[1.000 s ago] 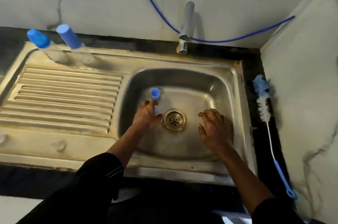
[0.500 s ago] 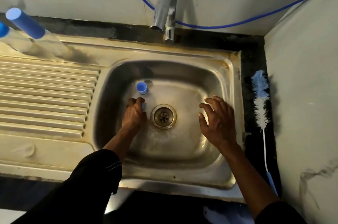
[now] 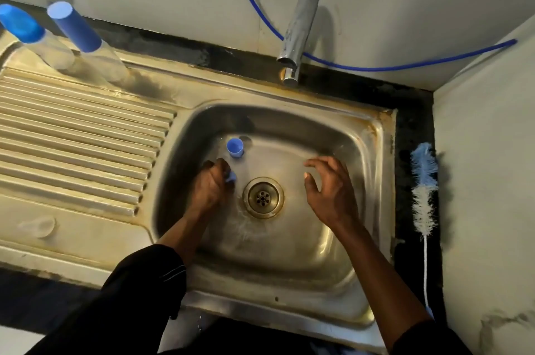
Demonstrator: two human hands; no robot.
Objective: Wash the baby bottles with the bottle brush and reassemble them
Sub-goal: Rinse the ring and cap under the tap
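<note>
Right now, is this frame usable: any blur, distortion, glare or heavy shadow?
Head view: wide-angle bending tilts the bottles; the left hand gripping a blue piece is softly blurred; mild glare on the sink floor; the brush throws a dark shadow.

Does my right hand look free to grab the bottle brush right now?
Probably yes: the right hand is open and empty, and the bottle brush lies uncovered on the counter just past the sink rim, nothing between.
</note>
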